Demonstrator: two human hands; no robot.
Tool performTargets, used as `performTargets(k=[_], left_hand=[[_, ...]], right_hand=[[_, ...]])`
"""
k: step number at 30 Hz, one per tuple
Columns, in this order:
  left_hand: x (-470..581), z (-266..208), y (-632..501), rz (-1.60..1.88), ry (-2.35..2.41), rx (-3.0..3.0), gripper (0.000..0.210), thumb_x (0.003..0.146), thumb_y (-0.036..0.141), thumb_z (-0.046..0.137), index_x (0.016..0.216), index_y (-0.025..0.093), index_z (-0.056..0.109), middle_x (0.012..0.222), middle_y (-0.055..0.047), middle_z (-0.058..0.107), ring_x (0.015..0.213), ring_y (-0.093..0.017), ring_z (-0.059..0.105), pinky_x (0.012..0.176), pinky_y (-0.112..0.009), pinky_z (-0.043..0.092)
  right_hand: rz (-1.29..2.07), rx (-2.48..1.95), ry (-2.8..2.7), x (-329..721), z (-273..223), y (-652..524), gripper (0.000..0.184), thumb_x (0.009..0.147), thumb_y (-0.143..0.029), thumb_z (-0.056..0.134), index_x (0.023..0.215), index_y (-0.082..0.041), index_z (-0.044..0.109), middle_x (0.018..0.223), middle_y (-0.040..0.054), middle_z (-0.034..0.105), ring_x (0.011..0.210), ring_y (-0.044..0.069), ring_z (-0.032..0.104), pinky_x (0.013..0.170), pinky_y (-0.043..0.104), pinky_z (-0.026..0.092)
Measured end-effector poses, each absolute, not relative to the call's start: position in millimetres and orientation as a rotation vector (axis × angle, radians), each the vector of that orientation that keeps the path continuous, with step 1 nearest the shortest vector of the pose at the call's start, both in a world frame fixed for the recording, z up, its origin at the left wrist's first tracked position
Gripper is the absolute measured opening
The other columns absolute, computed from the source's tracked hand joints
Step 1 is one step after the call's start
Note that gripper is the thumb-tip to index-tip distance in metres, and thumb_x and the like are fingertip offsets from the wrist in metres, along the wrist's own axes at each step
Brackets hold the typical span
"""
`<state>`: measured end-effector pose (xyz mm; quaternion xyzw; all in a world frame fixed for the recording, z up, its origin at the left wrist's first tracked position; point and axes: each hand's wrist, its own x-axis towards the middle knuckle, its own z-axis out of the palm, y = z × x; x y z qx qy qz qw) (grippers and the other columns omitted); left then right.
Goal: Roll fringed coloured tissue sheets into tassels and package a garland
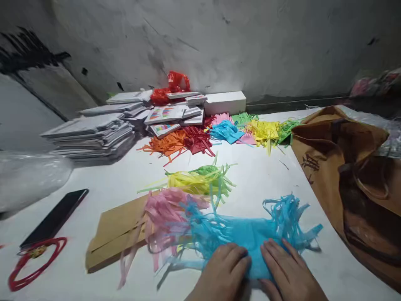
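A sheet of blue tissue paper (247,230) with fringed ends lies in front of me, its plain middle band between two bunches of thin strips. My left hand (224,269) is closed at the near left edge of this band, fingers bent and pressed together. My right hand (283,267) has its fingers laid over the band's right part, the thumb at the near edge, gripping the paper. The undersides of both hands are hidden. Pink fringed tissue (167,213) touches the blue strips on the left, with yellow fringed tissue (189,182) behind it.
A brown cardboard packet (115,230) lies left of the tissue, near a black phone (54,217) with a red cord (40,267). Behind are paper stacks (94,138), more coloured fringes (197,140) and a white box (225,102). A brown bag (326,167) stands right.
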<state>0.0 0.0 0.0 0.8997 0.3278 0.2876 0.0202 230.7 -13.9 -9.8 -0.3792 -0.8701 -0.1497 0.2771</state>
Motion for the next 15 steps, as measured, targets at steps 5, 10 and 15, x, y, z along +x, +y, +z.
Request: performTargets(k=[5, 10, 15], left_hand=[[-13.5, 5.3, 2.3, 0.738, 0.933, 2.632, 0.02, 0.103, 0.017, 0.046, 0.115, 0.018, 0.062, 0.111, -0.01, 0.072, 0.102, -0.021, 0.065, 0.09, -0.032, 0.056], [-14.9, -6.9, -1.1, 0.816, 0.944, 2.537, 0.025, 0.104, 0.022, 0.043, 0.119, 0.02, 0.063, 0.111, -0.01, 0.074, 0.106, -0.021, 0.065, 0.094, -0.035, 0.055], [-11.4, 1.4, -0.9, 0.805, 0.923, 2.485, 0.025, 0.106, 0.021, 0.039, 0.109, 0.019, 0.064, 0.108, -0.009, 0.075, 0.104, -0.02, 0.065, 0.093, -0.033, 0.054]], right_hand=[[-0.345, -1.024, -2.407, 250.8, -7.0, -26.0, 0.028, 0.102, -0.028, 0.054, 0.12, -0.012, 0.069, 0.123, 0.0061, 0.074, 0.114, 0.019, 0.07, 0.127, 0.038, 0.015], [-0.198, -1.009, -2.336, 244.5, -9.7, -29.4, 0.022, 0.1, -0.015, 0.053, 0.113, -0.019, 0.071, 0.117, 0.0031, 0.076, 0.114, 0.019, 0.069, 0.124, 0.042, 0.024], [-0.097, -1.031, -2.307, 236.7, -3.3, -30.5, 0.021, 0.101, -0.018, 0.053, 0.111, -0.019, 0.071, 0.106, 0.0013, 0.078, 0.103, 0.016, 0.071, 0.122, 0.036, 0.024]])
